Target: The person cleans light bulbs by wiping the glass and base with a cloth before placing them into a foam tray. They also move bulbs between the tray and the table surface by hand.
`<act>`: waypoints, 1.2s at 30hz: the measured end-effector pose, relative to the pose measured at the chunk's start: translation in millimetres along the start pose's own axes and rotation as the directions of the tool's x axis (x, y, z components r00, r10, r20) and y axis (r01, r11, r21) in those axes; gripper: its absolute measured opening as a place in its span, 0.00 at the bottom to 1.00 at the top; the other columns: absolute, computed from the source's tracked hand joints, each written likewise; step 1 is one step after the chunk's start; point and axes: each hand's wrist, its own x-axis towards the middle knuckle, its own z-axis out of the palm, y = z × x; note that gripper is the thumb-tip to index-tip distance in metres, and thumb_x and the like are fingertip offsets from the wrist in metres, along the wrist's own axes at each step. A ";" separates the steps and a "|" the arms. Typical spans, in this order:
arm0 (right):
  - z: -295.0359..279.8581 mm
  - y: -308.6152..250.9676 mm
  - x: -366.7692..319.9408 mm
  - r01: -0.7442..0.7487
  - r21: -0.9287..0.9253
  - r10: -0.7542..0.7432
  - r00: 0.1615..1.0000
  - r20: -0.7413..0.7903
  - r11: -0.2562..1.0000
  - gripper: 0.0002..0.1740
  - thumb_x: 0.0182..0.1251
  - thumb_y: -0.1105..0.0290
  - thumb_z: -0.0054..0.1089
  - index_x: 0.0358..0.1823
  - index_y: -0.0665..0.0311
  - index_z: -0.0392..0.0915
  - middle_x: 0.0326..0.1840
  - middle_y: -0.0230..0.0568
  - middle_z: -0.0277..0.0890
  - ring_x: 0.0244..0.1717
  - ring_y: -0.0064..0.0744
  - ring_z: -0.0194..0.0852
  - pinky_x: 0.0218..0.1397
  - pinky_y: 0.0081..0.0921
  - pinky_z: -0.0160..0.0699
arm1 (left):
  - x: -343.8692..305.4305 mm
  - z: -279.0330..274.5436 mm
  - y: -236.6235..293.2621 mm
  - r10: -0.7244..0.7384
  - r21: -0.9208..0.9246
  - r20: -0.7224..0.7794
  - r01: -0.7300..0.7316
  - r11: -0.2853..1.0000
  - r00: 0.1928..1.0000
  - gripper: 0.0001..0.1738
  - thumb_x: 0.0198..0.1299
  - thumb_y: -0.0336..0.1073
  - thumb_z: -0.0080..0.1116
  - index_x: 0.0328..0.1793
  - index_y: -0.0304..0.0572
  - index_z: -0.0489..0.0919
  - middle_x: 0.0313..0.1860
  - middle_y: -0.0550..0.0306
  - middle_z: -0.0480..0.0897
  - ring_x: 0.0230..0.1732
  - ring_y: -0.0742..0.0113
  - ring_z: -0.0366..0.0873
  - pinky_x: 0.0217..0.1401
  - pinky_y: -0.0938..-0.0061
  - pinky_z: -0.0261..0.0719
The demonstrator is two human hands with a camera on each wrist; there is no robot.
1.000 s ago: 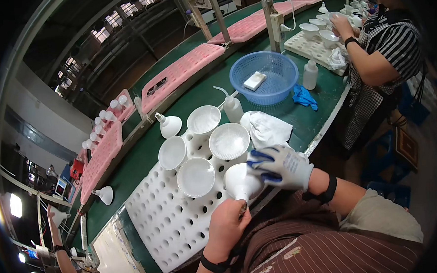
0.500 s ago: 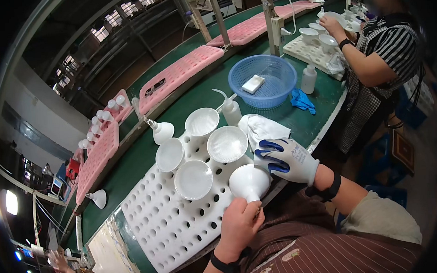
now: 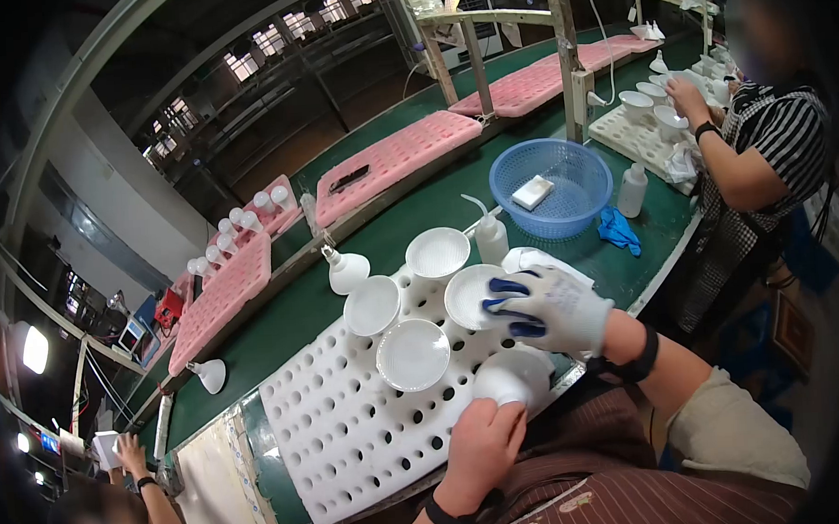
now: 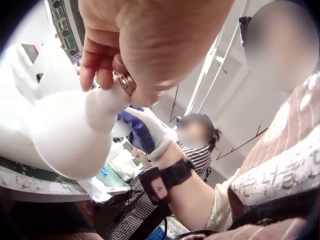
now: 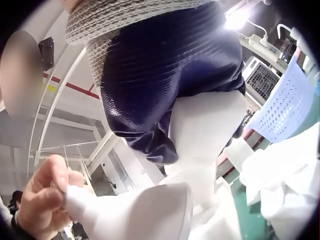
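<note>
- Because its holes take narrow ends, the perforated rack (image 3: 383,480) seems to let three lamps (image 3: 413,355) stand with their broad faces upward, at left.
- To their right and nearer, the bare left hand (image 3: 486,443) pinches a tapered white lamp (image 3: 513,376) by its metal end, over the rack's near edge; I take that grip as keeping the bowl untouched.
- On the far side, a squeeze bottle (image 3: 492,242) stands by the rack, probably for easy reach.
- Farther right, I see the gloved right hand (image 3: 557,310) curling its fingers round a fourth lamp (image 3: 467,299) in the rack; the coating likely helps on smooth sides.
- Partly behind that hand lies a white cloth (image 5: 287,185); the blue basket (image 3: 579,197) stands beyond, perhaps to leave room.
</note>
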 end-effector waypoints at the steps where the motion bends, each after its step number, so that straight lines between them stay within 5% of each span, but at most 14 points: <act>1: 7.9 -1.6 18.8 0.033 -0.005 -0.033 0.999 -0.007 0.999 0.22 0.58 0.61 0.64 0.56 0.49 0.81 0.65 0.42 0.71 0.60 0.48 0.73 0.62 0.42 0.71 | -2.0 -3.3 -3.1 -0.052 0.011 -0.026 0.052 0.999 0.998 0.08 0.51 0.29 0.68 0.36 0.44 0.80 0.24 0.53 0.72 0.27 0.52 0.73 0.29 0.61 0.70; 4: 28.0 -13.0 73.9 0.089 -0.128 -0.078 0.993 0.084 0.988 0.22 0.59 0.62 0.64 0.56 0.51 0.81 0.65 0.43 0.72 0.59 0.45 0.75 0.60 0.41 0.73 | -9.2 -6.4 -14.1 -0.123 0.006 -0.064 0.123 0.992 0.990 0.06 0.52 0.29 0.67 0.35 0.42 0.80 0.25 0.52 0.76 0.26 0.52 0.75 0.29 0.62 0.72; 9: 60.7 -25.7 142.1 0.250 -0.450 0.037 0.842 0.538 0.857 0.18 0.65 0.63 0.56 0.55 0.55 0.81 0.60 0.41 0.76 0.56 0.43 0.79 0.60 0.43 0.73 | -13.4 -10.4 -20.7 -0.227 -0.074 -0.081 0.221 0.972 0.970 0.05 0.54 0.29 0.66 0.35 0.40 0.81 0.27 0.52 0.80 0.26 0.56 0.78 0.29 0.67 0.75; 11: 69.0 -19.7 145.2 0.203 -0.412 0.021 0.877 0.479 0.888 0.17 0.67 0.60 0.57 0.54 0.55 0.81 0.58 0.41 0.75 0.58 0.44 0.77 0.60 0.45 0.72 | -13.9 -9.9 -23.9 -0.230 -0.083 -0.102 0.223 0.971 0.968 0.05 0.54 0.29 0.66 0.35 0.40 0.81 0.28 0.52 0.80 0.26 0.57 0.78 0.29 0.68 0.75; 14: 42.6 -5.4 129.3 0.056 -0.147 -0.050 0.998 0.048 0.988 0.22 0.65 0.52 0.59 0.54 0.56 0.80 0.57 0.45 0.74 0.61 0.46 0.72 0.64 0.46 0.68 | -18.6 -8.4 -32.3 -0.238 -0.108 -0.135 0.224 0.969 0.962 0.05 0.54 0.28 0.66 0.36 0.39 0.81 0.28 0.52 0.81 0.26 0.59 0.79 0.28 0.70 0.76; 18: 15.3 46.4 62.9 -0.231 -0.075 0.213 0.956 -0.200 0.970 0.22 0.63 0.58 0.61 0.57 0.56 0.79 0.58 0.45 0.76 0.60 0.47 0.73 0.65 0.40 0.68 | -26.1 -8.7 -33.6 -0.343 -0.193 -0.176 0.309 0.931 0.923 0.05 0.56 0.28 0.64 0.38 0.38 0.82 0.28 0.52 0.81 0.25 0.63 0.78 0.27 0.74 0.75; 20: 29.2 82.0 25.0 -0.473 -0.090 0.453 0.873 -0.178 0.876 0.24 0.62 0.59 0.62 0.60 0.54 0.77 0.63 0.45 0.73 0.67 0.48 0.66 0.69 0.43 0.65 | -28.5 -8.7 -37.8 -0.337 -0.194 -0.202 0.300 0.934 0.920 0.05 0.57 0.28 0.64 0.39 0.38 0.82 0.28 0.54 0.81 0.25 0.66 0.77 0.27 0.75 0.75; 23: 76.1 105.5 -31.7 -0.396 -0.337 0.377 0.918 -0.122 0.854 0.25 0.62 0.59 0.62 0.62 0.50 0.76 0.66 0.44 0.70 0.69 0.48 0.63 0.71 0.45 0.63 | -24.8 -1.1 -37.4 -0.405 -0.290 -0.212 0.339 0.895 0.889 0.04 0.58 0.29 0.63 0.38 0.38 0.82 0.28 0.54 0.81 0.23 0.66 0.77 0.26 0.75 0.74; 25: 87.9 106.0 -56.2 -0.332 -0.153 0.353 0.925 0.141 0.931 0.25 0.62 0.60 0.61 0.63 0.47 0.76 0.70 0.44 0.67 0.69 0.49 0.62 0.73 0.44 0.62 | -17.3 4.0 -37.8 -0.476 -0.381 -0.198 0.380 0.843 0.857 0.04 0.58 0.29 0.63 0.37 0.38 0.82 0.28 0.52 0.81 0.22 0.63 0.77 0.26 0.72 0.74; 27: 76.1 102.5 -66.8 -0.421 -0.151 0.439 0.892 0.110 0.894 0.21 0.63 0.61 0.60 0.58 0.49 0.80 0.61 0.47 0.74 0.62 0.50 0.69 0.67 0.43 0.68 | -7.0 10.3 -37.4 -0.439 -0.358 -0.225 0.345 0.868 0.870 0.04 0.61 0.30 0.63 0.39 0.38 0.82 0.29 0.60 0.82 0.23 0.77 0.72 0.26 0.80 0.71; 29: 53.9 94.9 -72.4 -0.646 0.075 0.635 0.761 0.129 0.759 0.16 0.62 0.64 0.60 0.51 0.53 0.83 0.48 0.49 0.78 0.53 0.52 0.74 0.58 0.44 0.73 | -4.1 15.6 -33.9 -0.464 -0.382 -0.192 0.370 0.847 0.865 0.04 0.59 0.29 0.63 0.38 0.38 0.82 0.28 0.59 0.82 0.22 0.76 0.71 0.26 0.80 0.71; 30: 37.3 78.7 -74.5 -0.622 0.143 0.624 0.780 0.033 0.770 0.14 0.59 0.65 0.61 0.47 0.57 0.83 0.38 0.50 0.78 0.46 0.54 0.76 0.52 0.44 0.74 | -1.0 17.5 -33.7 -0.428 -0.340 -0.214 0.343 0.875 0.878 0.03 0.59 0.29 0.63 0.38 0.39 0.82 0.27 0.59 0.82 0.22 0.75 0.72 0.26 0.80 0.71; 33: 3.2 15.3 -74.6 -0.345 0.217 0.370 0.925 -0.084 0.913 0.21 0.48 0.62 0.69 0.46 0.57 0.83 0.48 0.47 0.78 0.53 0.53 0.72 0.61 0.46 0.70 | 5.2 29.0 -29.0 -0.370 -0.314 -0.241 0.289 0.904 0.897 0.03 0.55 0.30 0.66 0.34 0.39 0.83 0.23 0.54 0.80 0.20 0.64 0.76 0.23 0.72 0.72; 36: 42.5 -24.8 -61.1 -0.062 0.267 0.072 0.997 -0.026 0.962 0.22 0.60 0.58 0.63 0.56 0.55 0.79 0.66 0.52 0.68 0.65 0.58 0.66 0.72 0.48 0.60 | 9.8 31.7 -18.2 -0.123 -0.310 -0.105 0.085 0.947 0.987 0.05 0.52 0.29 0.68 0.32 0.40 0.82 0.21 0.55 0.76 0.19 0.61 0.73 0.23 0.72 0.67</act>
